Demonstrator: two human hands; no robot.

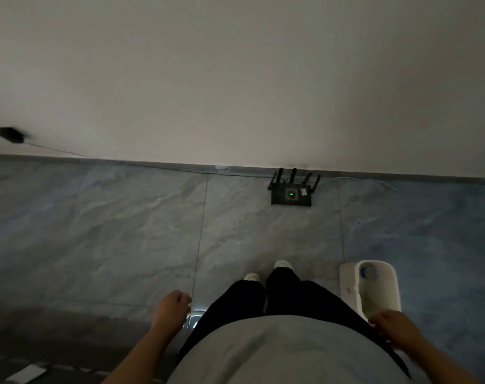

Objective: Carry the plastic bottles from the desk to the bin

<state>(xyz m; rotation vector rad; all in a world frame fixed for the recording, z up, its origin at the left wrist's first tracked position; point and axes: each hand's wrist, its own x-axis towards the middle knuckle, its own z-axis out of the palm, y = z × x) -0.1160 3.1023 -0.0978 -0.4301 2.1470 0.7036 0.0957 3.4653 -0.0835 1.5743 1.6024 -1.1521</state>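
In dim light I look down at a grey tiled floor. My left hand (172, 305) hangs by my left leg with its fingers curled round a clear plastic bottle (193, 319), of which only a shiny part shows below the hand. A small white bin (391, 289) stands on the floor by my right foot, its lid (347, 282) swung open to the left. Something with a blue label (366, 273) lies inside the bin. My right hand (389, 326) hovers at the bin's near rim, fingers loosely curled, holding nothing that I can see.
A black router (291, 193) with several antennas and a green light sits on the floor against the white wall, with cables running along the skirting. A dark plug (10, 134) is on the wall at far left. My legs and white shoes (283, 264) are in the middle.
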